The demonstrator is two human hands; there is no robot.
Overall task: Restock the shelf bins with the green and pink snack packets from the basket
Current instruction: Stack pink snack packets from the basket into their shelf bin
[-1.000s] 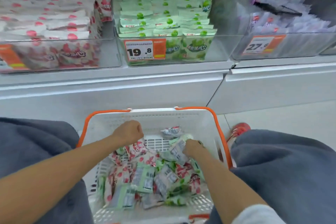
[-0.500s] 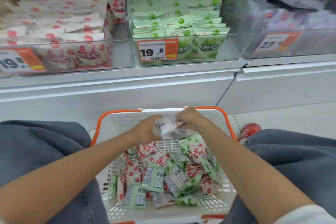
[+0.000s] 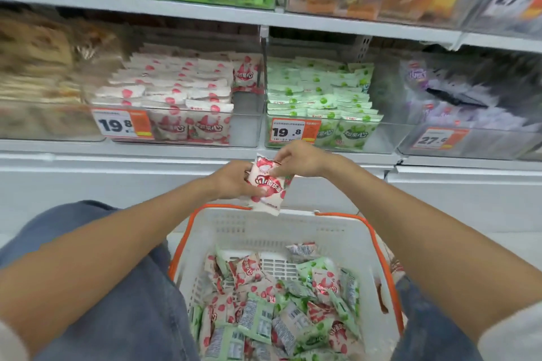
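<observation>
Above the far rim of the white basket (image 3: 264,226), both hands hold pink snack packets (image 3: 268,184). My left hand (image 3: 231,182) grips them from the left side. My right hand (image 3: 299,158) pinches the top edge of the front one. Below, the basket holds several mixed pink and green packets (image 3: 275,311). On the shelf, a clear bin of pink packets (image 3: 176,99) stands left of a clear bin of green packets (image 3: 319,97), each with a 19.8 price tag.
A bin of purple-white packets (image 3: 457,102) sits to the right, a bin of brown snacks (image 3: 38,73) to the left. An upper shelf (image 3: 205,13) carries more product bins. My knees in blue jeans flank the basket, which has orange handles (image 3: 381,246).
Both hands rose out of the basket with pink packets and now hold them above its far rim, nearer the shelf. The view tilted up, showing the upper shelf.
</observation>
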